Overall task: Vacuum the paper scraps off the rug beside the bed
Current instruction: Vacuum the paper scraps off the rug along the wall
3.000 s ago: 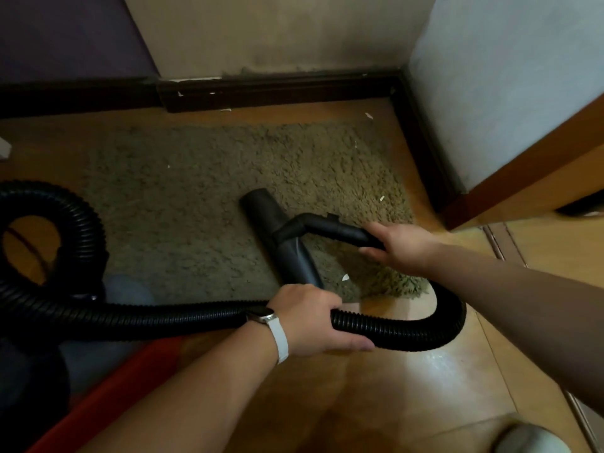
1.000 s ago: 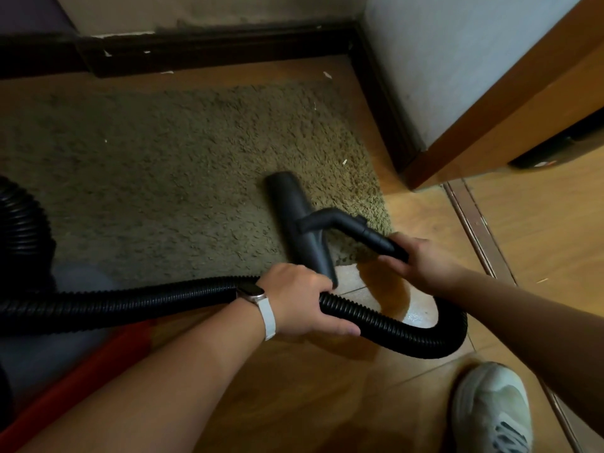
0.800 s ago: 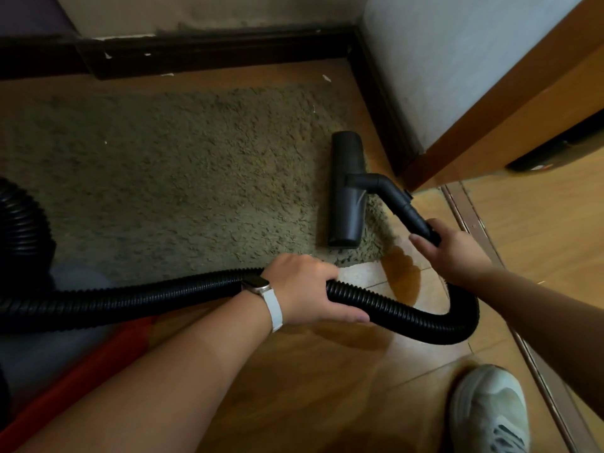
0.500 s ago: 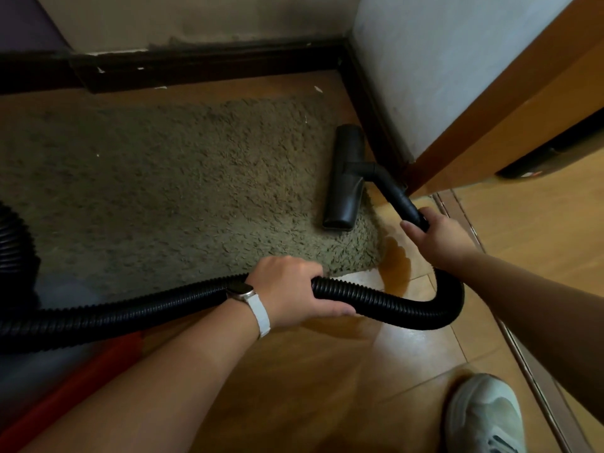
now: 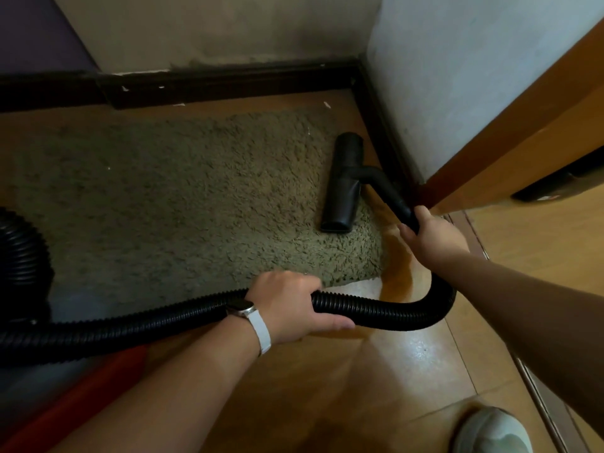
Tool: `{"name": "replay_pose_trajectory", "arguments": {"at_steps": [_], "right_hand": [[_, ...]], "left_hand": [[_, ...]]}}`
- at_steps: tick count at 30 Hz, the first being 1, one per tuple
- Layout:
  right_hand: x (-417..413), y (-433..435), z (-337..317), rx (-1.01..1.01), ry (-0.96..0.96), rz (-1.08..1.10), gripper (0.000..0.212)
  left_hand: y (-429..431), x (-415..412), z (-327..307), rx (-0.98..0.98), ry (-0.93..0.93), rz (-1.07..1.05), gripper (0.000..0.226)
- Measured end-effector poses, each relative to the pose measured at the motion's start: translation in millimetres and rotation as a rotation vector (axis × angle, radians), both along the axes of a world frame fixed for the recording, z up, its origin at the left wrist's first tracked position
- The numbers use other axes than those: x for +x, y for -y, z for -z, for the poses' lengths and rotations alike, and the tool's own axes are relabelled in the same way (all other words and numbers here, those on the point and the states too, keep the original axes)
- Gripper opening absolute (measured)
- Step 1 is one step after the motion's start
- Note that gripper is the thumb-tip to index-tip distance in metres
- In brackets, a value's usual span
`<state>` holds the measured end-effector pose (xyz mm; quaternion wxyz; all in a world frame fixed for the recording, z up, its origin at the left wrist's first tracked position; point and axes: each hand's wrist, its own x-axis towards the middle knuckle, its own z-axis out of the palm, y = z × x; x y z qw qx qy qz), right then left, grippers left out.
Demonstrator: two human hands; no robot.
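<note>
Right hand (image 5: 431, 237) grips the black plastic wand (image 5: 389, 191), left hand (image 5: 287, 305) the ribbed black hose (image 5: 376, 308), fingers wrapped; best press the flat black nozzle (image 5: 341, 191) into the shaggy olive rug (image 5: 196, 197).

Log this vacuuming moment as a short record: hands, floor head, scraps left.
left hand: grips the ribbed hose
right hand: grips the rigid tube
floor head: rests on the rug, at its right edge, beside the baseboard
rug fleck: small, white, on the rug's left half
floor scrap: on bare floor beyond the rug's far edge
shoe: white, bottom right
</note>
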<state>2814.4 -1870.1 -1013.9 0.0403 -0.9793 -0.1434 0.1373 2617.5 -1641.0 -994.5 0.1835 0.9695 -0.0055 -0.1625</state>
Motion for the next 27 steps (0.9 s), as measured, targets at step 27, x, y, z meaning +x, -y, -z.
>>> {"name": "replay_pose_trajectory", "arguments": {"at_steps": [27], "right_hand": [[0.3, -5.2, -10.4, 0.039, -0.216, -0.127, 0.022]], "left_hand": [[-4.2, 4.3, -3.5, -0.067, -0.017, -0.014, 0.073]]}}
